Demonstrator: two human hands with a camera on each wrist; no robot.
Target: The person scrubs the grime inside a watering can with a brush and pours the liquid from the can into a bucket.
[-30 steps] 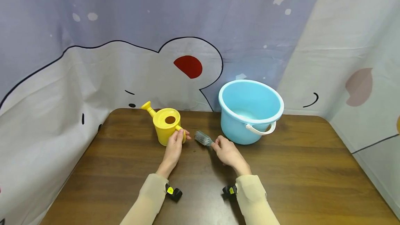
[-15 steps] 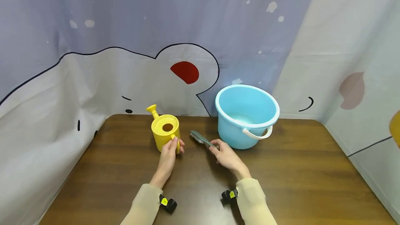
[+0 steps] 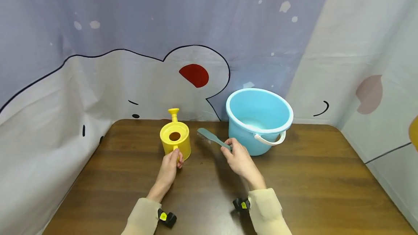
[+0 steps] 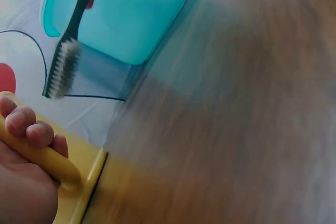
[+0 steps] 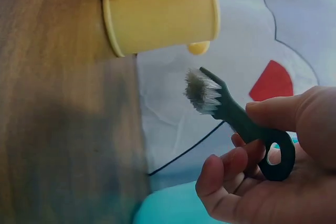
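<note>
My left hand grips the handle of a yellow watering can, fingers wrapped round it in the left wrist view. The can is upright at the table's left-centre, its spout pointing to the back. Between thumb and fingers, my right hand pinches the handle of a green brush, clear of the tabletop. The brush's pale bristles face down towards the table, its head pointing at the can. A loop at the handle's end shows in the right wrist view. Just behind the right hand stands a light blue bucket.
The bucket's white handle hangs at its front right. A printed curtain runs along the back edge of the brown wooden table. A tiny dark speck lies between the hands.
My left hand has turned the watering can so its spout swings from back left to straight back. The brush has rotated in my right hand, its bristles now turned down.
</note>
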